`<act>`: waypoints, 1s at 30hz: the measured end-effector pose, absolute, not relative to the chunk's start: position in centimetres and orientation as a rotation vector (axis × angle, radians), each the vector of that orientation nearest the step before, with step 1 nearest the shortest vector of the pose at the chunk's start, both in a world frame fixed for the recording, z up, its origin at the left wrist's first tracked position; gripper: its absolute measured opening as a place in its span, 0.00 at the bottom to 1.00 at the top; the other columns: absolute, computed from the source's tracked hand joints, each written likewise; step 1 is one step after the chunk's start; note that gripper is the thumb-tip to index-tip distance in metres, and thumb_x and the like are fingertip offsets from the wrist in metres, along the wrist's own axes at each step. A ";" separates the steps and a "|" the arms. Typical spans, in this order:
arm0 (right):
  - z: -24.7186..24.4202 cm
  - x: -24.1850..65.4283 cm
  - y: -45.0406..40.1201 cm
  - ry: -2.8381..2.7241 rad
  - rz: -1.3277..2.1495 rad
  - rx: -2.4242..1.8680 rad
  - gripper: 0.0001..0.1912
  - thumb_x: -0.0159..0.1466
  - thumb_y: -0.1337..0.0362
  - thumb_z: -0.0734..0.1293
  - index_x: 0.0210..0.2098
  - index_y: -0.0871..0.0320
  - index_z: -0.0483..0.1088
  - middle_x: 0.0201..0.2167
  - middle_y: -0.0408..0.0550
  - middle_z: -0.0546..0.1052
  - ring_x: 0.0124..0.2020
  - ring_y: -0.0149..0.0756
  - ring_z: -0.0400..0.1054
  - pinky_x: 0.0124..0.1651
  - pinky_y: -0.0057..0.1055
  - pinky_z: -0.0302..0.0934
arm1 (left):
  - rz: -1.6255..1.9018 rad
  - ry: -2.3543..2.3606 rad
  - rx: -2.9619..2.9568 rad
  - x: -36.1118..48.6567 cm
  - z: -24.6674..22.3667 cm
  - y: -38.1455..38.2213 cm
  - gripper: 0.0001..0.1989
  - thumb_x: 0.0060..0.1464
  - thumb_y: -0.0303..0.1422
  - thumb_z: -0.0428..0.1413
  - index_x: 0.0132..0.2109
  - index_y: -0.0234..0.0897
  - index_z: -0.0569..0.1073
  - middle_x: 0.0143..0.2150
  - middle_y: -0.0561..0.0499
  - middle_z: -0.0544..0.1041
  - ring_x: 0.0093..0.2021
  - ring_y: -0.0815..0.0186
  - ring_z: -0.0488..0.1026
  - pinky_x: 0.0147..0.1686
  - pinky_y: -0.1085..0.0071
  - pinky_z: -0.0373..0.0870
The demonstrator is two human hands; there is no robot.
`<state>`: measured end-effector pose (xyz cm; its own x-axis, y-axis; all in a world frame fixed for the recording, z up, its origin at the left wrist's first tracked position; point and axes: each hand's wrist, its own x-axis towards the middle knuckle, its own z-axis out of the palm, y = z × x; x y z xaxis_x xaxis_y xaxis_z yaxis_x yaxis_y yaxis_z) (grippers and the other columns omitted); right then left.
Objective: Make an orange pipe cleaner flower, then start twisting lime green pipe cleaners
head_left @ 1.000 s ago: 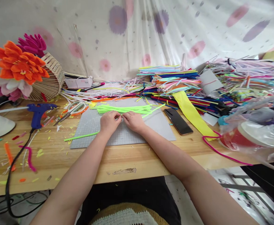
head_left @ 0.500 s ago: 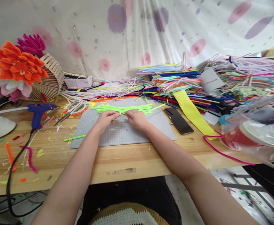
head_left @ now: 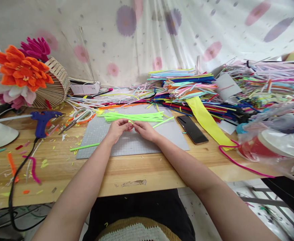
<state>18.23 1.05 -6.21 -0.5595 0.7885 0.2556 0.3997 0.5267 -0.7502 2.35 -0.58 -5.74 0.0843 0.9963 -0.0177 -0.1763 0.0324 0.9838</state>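
Note:
My left hand [head_left: 119,130] and my right hand [head_left: 144,130] meet over the grey cutting mat [head_left: 136,147], fingertips pinched together on a green pipe cleaner [head_left: 164,122]. One end of it sticks out to the right past my right hand, and a small bit shows between my fingertips. Just behind my hands lies a bundle of bright green pipe cleaners [head_left: 141,116]. Another green strip [head_left: 83,147] lies across the mat's left edge, beside my left forearm.
At left are a blue glue gun [head_left: 41,122] with a cable, scissors [head_left: 80,117] and a basket of felt flowers [head_left: 23,72]. A phone [head_left: 192,129], yellow ribbon [head_left: 207,122] and red tub [head_left: 252,147] stand right. Coloured pipe cleaners [head_left: 192,88] pile up behind.
My hands have drawn closer together at the fingertips. The green end right of my right hand has shifted down and now slants more steeply.

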 end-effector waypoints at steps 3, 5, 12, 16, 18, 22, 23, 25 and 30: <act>-6.3 17.8 0.9 -2.097 1.057 -0.893 0.17 0.64 0.58 0.53 0.29 0.61 0.66 0.19 0.38 0.60 0.21 0.25 0.53 0.27 0.23 0.50 | 1.229 1.098 1.115 2.4 -5.6 -0.6 0.19 0.29 0.42 0.65 0.27 0.33 0.71 0.21 0.54 0.70 0.24 0.71 0.67 0.25 0.73 0.67; -6.4 17.7 0.9 -2.086 1.101 -0.871 0.17 0.64 0.58 0.53 0.30 0.61 0.66 0.18 0.37 0.59 0.20 0.24 0.52 0.27 0.23 0.50 | 1.234 1.132 1.154 2.6 -5.5 -0.7 0.18 0.30 0.42 0.64 0.26 0.33 0.70 0.20 0.54 0.70 0.23 0.72 0.66 0.24 0.73 0.65; -6.8 17.6 1.0 -2.088 0.903 -0.995 0.13 0.63 0.59 0.55 0.36 0.59 0.67 0.20 0.38 0.66 0.22 0.26 0.57 0.30 0.24 0.51 | 1.366 1.247 1.323 2.8 -5.8 -0.6 0.12 0.39 0.38 0.59 0.24 0.35 0.67 0.22 0.56 0.68 0.22 0.74 0.63 0.25 0.73 0.63; -6.6 17.9 1.0 -2.095 0.678 -1.161 0.09 0.63 0.61 0.56 0.36 0.57 0.65 0.24 0.39 0.72 0.25 0.28 0.61 0.31 0.25 0.51 | 1.264 1.421 1.587 2.1 -5.8 -0.5 0.10 0.44 0.38 0.56 0.30 0.35 0.69 0.27 0.52 0.71 0.28 0.70 0.66 0.32 0.71 0.64; -6.4 18.2 1.2 -2.087 0.583 -1.247 0.08 0.62 0.63 0.56 0.36 0.56 0.66 0.27 0.40 0.73 0.27 0.29 0.63 0.32 0.26 0.51 | 1.164 1.622 1.783 1.7 -5.9 -0.5 0.12 0.44 0.37 0.57 0.36 0.36 0.69 0.34 0.50 0.72 0.33 0.67 0.67 0.36 0.69 0.65; -6.5 18.7 1.8 -2.077 0.494 -1.291 0.07 0.62 0.64 0.58 0.35 0.56 0.66 0.30 0.42 0.75 0.33 0.32 0.65 0.35 0.27 0.53 | 0.802 2.009 2.106 1.5 -6.5 -0.6 0.06 0.47 0.32 0.55 0.35 0.37 0.70 0.40 0.45 0.71 0.44 0.58 0.66 0.44 0.62 0.62; -6.5 18.8 2.0 -2.088 0.475 -1.273 0.07 0.61 0.64 0.58 0.35 0.56 0.67 0.31 0.42 0.75 0.35 0.33 0.65 0.36 0.27 0.53 | 0.734 2.046 2.140 1.6 -6.6 -0.6 0.04 0.49 0.31 0.53 0.33 0.37 0.70 0.39 0.44 0.71 0.45 0.57 0.66 0.45 0.62 0.61; -6.6 18.9 2.2 -2.112 0.449 -1.238 0.07 0.61 0.63 0.59 0.34 0.56 0.67 0.33 0.44 0.75 0.37 0.33 0.65 0.37 0.28 0.54 | 0.668 2.068 2.156 1.6 -6.6 -0.6 0.05 0.52 0.29 0.49 0.33 0.37 0.70 0.39 0.44 0.71 0.44 0.57 0.67 0.44 0.63 0.62; -6.7 18.9 2.1 -2.124 0.423 -1.261 0.08 0.60 0.59 0.61 0.33 0.56 0.68 0.31 0.44 0.74 0.33 0.32 0.64 0.34 0.27 0.53 | 0.757 1.919 2.162 1.5 -6.0 -0.7 0.09 0.55 0.29 0.45 0.39 0.37 0.69 0.40 0.46 0.73 0.41 0.61 0.69 0.37 0.67 0.63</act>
